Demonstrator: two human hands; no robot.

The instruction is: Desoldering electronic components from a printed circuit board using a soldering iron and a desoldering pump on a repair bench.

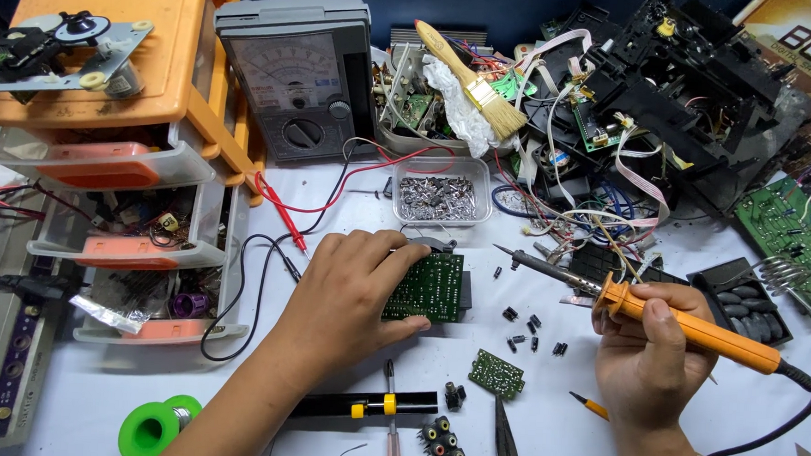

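Green circuit board (427,287) sat near the middle of the white table (598,432), clamped at its left edge by the left hand (352,285), fingers over the far rim and thumb under the near one. The right hand (647,347) was closed around the orange handle of a soldering iron (660,315), well to the right of the board. The iron's long axis ran from lower right up to the left, its metal tip pointing toward the board's far right corner but stopping short, apart from it. So the board lay left of the tip, along the iron's own line. Small black components (525,329) were scattered between board and right hand. A smaller green board (497,373) lay nearer, untouched. A grey multimeter (295,74) stood far left of centre.
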